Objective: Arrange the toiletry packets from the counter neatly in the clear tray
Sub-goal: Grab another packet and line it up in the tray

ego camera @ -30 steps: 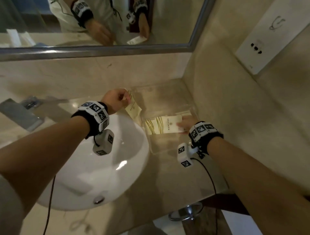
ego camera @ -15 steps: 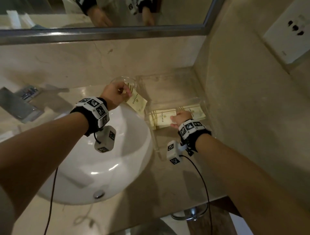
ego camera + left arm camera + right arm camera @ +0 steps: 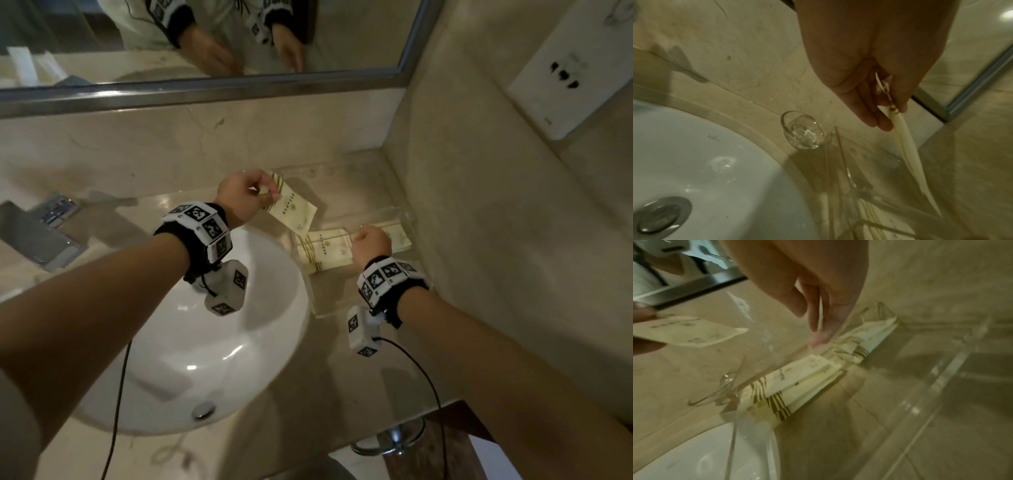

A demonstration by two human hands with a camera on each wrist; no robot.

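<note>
Packets [image 3: 325, 251] are already lying stacked in the tray [image 3: 406, 219], with a second pile [image 3: 399, 234] beside them toward the wall. One more packet [image 3: 293, 209] is hanging from the left hand [image 3: 239, 198] above the tray's left edge, so the job is looking well under way but not finished. That held packet is waiting for a slot, and the far half of the tray is showing bare. Whether further packets are lying elsewhere on the counter [image 3: 342, 377] cannot be told from these views.

The left hand is pinching the packet by its top end between thumb and curled fingers [image 3: 875, 113]; in the left wrist view the packet [image 3: 908, 154] is showing edge-on, thin and slightly bowed. The right hand [image 3: 371, 243] is reaching down into the tray, fingertips [image 3: 820, 339] pressing on the piles where they meet; it is not clear whether it is gripping anything.

The packets are flat cream paper sachets, rectangular, printed with gold-brown stripes at one end and small lettering. They are looking light and floppy, likely to slide on each other. The tray is a clear, hard, straight-walled rectangle with glinting edges, hard to see against the beige marble. A small glass [image 3: 803, 129] is standing just beside the tray's corner, next to the glossy white basin [image 3: 191, 342].
</note>
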